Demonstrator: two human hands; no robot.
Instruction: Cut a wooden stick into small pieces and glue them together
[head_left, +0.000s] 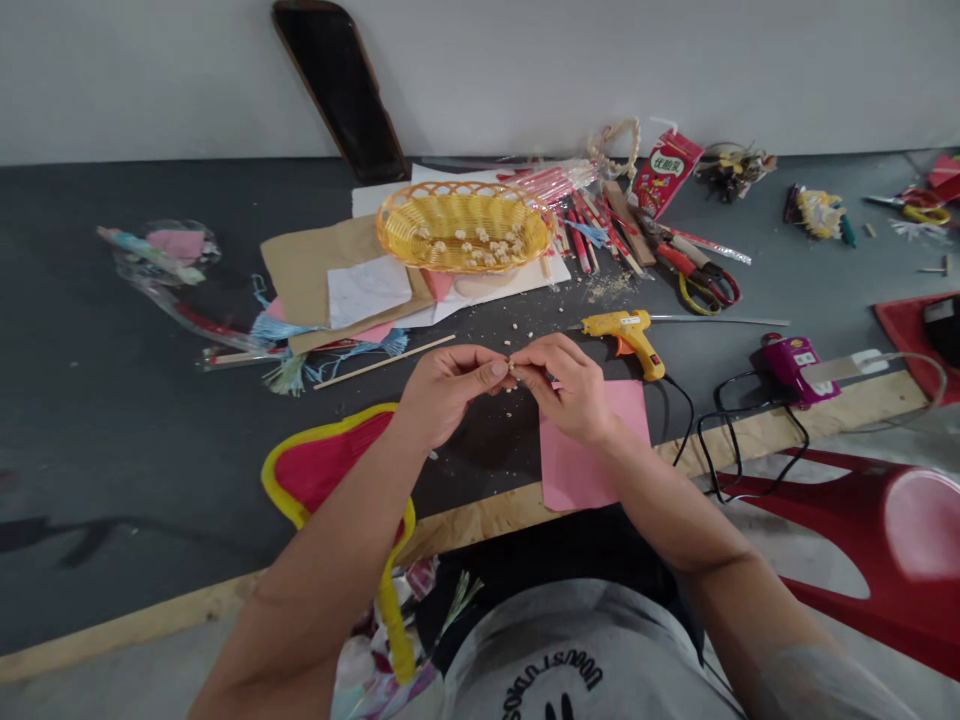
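My left hand (461,385) and my right hand (564,385) meet fingertip to fingertip above the dark table. Between them they pinch a tiny pale piece (511,368), too small to name. Similar pale crumbs lie on the table around the fingers. Beyond my hands stands a yellow woven basket (465,262) with several small cream-coloured clusters (495,248) in it. Under my right wrist lies a pink paper sheet (592,460). A yellow glue gun (626,335) rests just to the right of that hand. Partly behind my left forearm is a red fan-like shape with a yellow rim (322,460).
Behind the basket leans a dark phone (341,90). To the right are a red drink carton (666,172), scissors (697,275) and a purple power adapter (799,370) with black cable. A thin stick (384,362), tassels (289,375) and brown paper (300,270) lie left. A red stool (885,560) stands right.
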